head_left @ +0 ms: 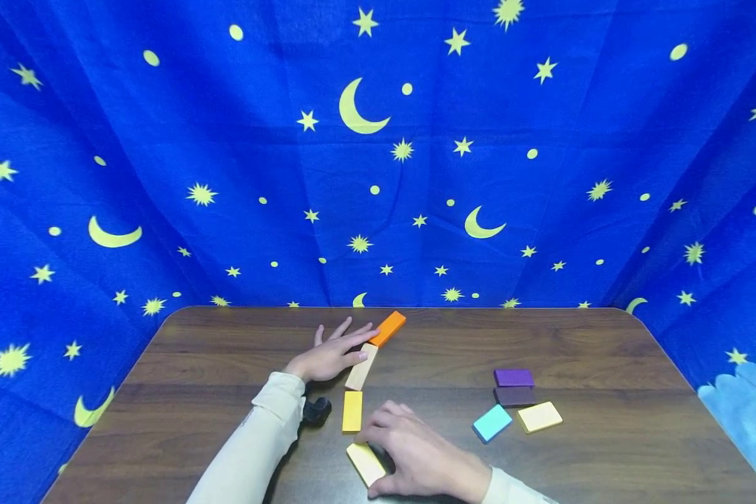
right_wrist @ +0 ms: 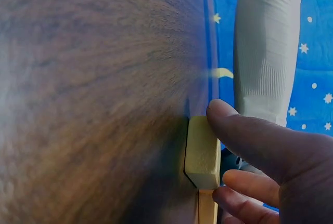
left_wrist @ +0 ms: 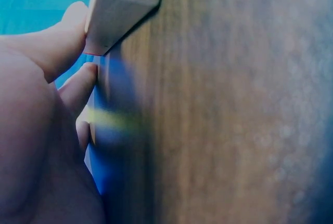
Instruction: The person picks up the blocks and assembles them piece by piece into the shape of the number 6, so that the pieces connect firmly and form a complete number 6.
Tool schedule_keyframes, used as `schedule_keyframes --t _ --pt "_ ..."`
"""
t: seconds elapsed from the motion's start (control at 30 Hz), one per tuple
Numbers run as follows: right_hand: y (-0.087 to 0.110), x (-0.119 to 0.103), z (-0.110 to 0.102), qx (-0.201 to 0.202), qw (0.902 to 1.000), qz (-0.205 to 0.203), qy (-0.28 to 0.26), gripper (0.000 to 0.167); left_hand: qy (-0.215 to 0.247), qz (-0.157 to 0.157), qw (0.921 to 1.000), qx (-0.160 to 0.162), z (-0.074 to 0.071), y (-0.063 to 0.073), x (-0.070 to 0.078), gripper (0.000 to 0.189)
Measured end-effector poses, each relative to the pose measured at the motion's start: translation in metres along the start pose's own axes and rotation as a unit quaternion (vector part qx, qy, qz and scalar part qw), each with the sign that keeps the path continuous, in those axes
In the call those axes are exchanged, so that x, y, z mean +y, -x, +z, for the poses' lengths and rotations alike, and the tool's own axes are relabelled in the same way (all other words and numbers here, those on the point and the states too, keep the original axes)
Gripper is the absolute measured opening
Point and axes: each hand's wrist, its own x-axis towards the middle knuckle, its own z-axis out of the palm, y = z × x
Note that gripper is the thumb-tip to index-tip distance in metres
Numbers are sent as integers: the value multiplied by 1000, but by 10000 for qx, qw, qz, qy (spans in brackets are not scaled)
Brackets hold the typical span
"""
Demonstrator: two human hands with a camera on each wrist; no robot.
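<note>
While the right hand [head_left: 418, 449] pinches a pale-yellow rectangular block [head_left: 365, 464] between thumb and curled fingers, its ends partly covered, a deep-yellow rectangular block [head_left: 352, 411] lies just beyond. Farther off, the left hand [head_left: 332, 358], fingers spread and nearly straight, rests its thumb on a bare-wood rectangular block [head_left: 360, 375] and overlaps a bright-orange rectangular block [head_left: 391, 327]. The left wrist view blurs the brown wood-grain table [left_wrist: 223, 104].

The table [head_left: 441, 364] shows smooth, faintly shiny wood grain; the far backdrop [head_left: 416, 175] is creased cloth. The orange block [head_left: 390, 327] looks painted, the tan block [head_left: 360, 372] bare wood, the left sleeve [right_wrist: 265, 52] ribbed cloth.
</note>
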Motion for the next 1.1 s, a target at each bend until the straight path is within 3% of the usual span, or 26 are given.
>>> schedule_keyframes --t 0.33,0.67,1.1 --pt "0 4 2 11 10000 -49 -39 55 1 -73 10000 -23 0 -2 0 52" --pt "-1 9 -2 -226 9993 33 -296 51 8 -160 9998 -65 0 -3 0 52" --pt "-1 13 -1 -103 9996 -91 -261 52 -19 -135 9999 -68 1 -2 -1 52"
